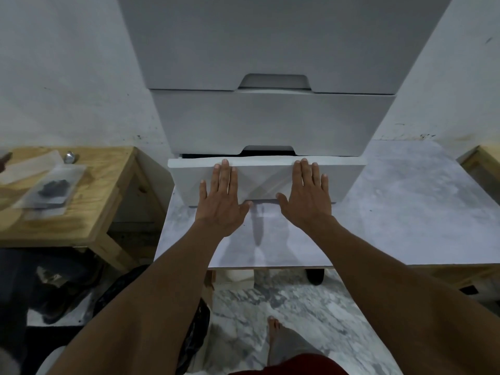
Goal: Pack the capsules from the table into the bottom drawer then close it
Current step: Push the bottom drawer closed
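A white drawer unit stands on the grey marble-look table [392, 217]. Its bottom drawer [265, 182] sticks out only a little, with a thin dark gap above its front panel. My left hand [220, 196] lies flat on the left half of that front panel, fingers spread and pointing up. My right hand [307, 194] lies flat on the right half in the same way. Neither hand holds anything. No capsules are visible on the table, and the inside of the drawer is hidden.
Two upper drawers [270, 120] are shut above. A wooden side table [89, 212] at the left carries plastic bags and a small metal object [70, 157]. Another wooden edge [484, 161] shows at the far right. My bare foot [276, 328] stands on the marble floor.
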Tool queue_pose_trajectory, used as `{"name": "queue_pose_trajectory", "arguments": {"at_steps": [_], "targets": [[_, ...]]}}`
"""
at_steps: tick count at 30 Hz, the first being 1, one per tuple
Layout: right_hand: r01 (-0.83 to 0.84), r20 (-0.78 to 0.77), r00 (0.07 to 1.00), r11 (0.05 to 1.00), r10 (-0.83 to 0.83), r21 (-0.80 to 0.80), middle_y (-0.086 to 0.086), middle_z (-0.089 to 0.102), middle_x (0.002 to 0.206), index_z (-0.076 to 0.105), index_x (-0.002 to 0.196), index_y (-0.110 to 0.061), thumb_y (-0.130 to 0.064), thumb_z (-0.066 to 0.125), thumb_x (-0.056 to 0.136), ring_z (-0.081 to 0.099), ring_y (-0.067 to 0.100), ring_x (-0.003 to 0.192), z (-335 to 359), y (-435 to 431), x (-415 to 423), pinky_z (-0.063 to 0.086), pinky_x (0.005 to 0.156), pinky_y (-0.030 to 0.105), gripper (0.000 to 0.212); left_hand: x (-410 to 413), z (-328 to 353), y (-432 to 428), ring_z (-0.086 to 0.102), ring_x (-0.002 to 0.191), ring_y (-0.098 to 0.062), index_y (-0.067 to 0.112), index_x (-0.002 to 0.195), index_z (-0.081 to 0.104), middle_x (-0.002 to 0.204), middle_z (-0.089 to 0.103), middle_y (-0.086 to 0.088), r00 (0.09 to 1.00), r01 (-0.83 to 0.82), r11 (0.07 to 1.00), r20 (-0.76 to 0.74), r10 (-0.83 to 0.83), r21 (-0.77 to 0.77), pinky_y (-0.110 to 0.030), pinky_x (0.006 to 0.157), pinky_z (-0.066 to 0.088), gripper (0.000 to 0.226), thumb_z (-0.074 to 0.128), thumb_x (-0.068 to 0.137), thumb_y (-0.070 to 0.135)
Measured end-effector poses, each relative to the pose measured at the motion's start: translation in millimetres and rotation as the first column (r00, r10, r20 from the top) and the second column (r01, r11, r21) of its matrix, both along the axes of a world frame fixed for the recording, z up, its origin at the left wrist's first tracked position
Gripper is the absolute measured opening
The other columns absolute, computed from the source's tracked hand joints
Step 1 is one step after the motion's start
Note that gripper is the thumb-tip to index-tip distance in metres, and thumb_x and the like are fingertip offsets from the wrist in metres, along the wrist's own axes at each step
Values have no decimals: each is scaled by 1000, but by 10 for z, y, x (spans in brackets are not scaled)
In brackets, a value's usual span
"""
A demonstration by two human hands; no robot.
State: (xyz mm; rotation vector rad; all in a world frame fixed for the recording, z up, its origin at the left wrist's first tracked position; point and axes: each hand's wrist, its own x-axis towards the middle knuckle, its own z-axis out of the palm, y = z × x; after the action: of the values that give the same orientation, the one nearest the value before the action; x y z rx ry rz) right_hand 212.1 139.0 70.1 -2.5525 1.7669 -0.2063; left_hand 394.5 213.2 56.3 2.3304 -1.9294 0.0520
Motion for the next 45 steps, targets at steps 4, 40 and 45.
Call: {"name": "queue_pose_trajectory", "arguments": {"at_steps": [4, 40, 45], "targets": [[-11, -16, 1000, 1000, 11, -12, 11, -5, 160, -5, 150, -8, -51, 40, 93, -8, 31, 148, 27, -7, -13, -1, 119, 46, 85, 36, 32, 17, -16, 146, -26, 9, 150, -11, 157, -21, -10, 1000, 18, 1000, 19, -18, 18, -52, 117, 3, 84, 25, 94, 61], [44, 0, 999, 997, -44, 57, 13, -7, 160, -5, 150, -5, -44, 52, 88, -8, 30, 148, 73, 123, 65, 1, 119, 44, 92, 170, -17, 152, -12, 146, -27, 10, 149, -14, 157, -21, -9, 1000, 22, 1000, 10, -22, 23, -52, 117, 4, 88, 29, 93, 61], [20, 16, 1000, 999, -20, 46, 12, -12, 159, -10, 149, -5, -41, 51, 90, -11, 29, 148, 76, 130, 13, -1, 119, 43, 92, 118, 60, 137, -14, 146, -27, 8, 149, -14, 157, -21, -11, 999, 31, 999, -17, -30, 21, -50, 118, 4, 87, 28, 94, 60]]}}
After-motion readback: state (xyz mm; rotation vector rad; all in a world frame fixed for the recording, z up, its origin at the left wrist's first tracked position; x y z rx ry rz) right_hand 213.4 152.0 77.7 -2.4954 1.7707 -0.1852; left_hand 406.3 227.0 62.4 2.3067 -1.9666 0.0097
